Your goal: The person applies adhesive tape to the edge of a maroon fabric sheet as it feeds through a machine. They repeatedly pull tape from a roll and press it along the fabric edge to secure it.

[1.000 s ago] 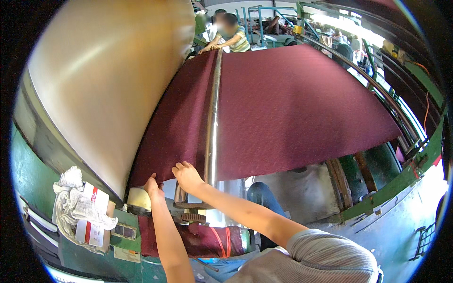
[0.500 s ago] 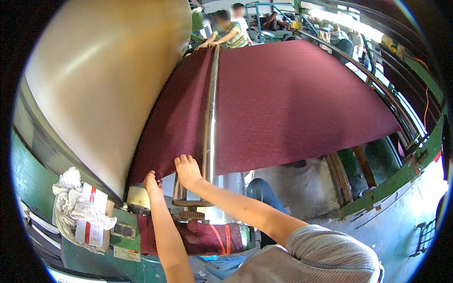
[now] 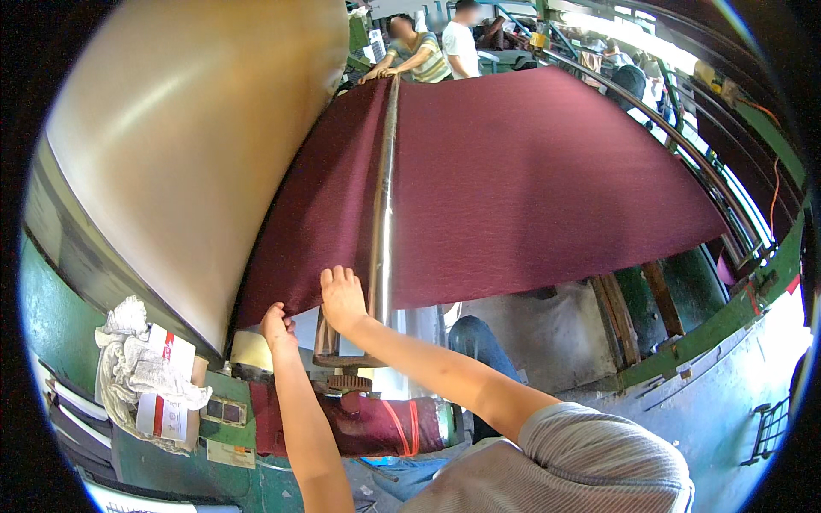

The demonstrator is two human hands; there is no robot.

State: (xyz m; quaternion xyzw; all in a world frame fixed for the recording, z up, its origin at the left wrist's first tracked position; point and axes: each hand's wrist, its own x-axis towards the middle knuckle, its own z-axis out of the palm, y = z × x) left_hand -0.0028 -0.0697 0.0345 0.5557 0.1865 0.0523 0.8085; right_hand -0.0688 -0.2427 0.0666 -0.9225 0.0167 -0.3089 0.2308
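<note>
Maroon cloth (image 3: 556, 179): wide sheet across mid of our view, big drum (image 3: 197, 137) on its L, machine rails (image 3: 658, 120) on its R; nr edge slants up twd R; faint ripples, darker patch on R half.
L hand (image 3: 277, 327): at cloth's nr edge, close to drum; fingers curled, pinching the edge AFAICT.
R hand (image 3: 343, 299): back up, knuckles bent, fingertips on cloth at nr edge, just L of metal bar (image 3: 382, 205); thumb hidden, so we can't tell if it grips or just presses.
Bar: shiny, runs away from us twd far edge; cloth shows both sides.
Drum: huge, tan-gold sheen, fills upper L.
Below hands: brown gear (image 3: 350, 383), then a maroon roll (image 3: 351, 432) w/ red ties, partly behind our L forearm.
Lower L: white rag (image 3: 124, 393) draped over white/red carton (image 3: 175, 419), on green machine body (image 3: 231, 487).
Far end: co-worker (image 3: 428, 64) in striped top, both hands at cloth's far edge nr bar's end; 2nd person (image 3: 462, 51), white top, stands just R of them.
R side: green beam (image 3: 684, 355) slants up twd R; beyond it pale floor (image 3: 676, 445) & black rack (image 3: 770, 432).
Us: grey striped top (image 3: 590, 457), blue-clad knee (image 3: 476, 342) under cloth's nr edge.
</note>
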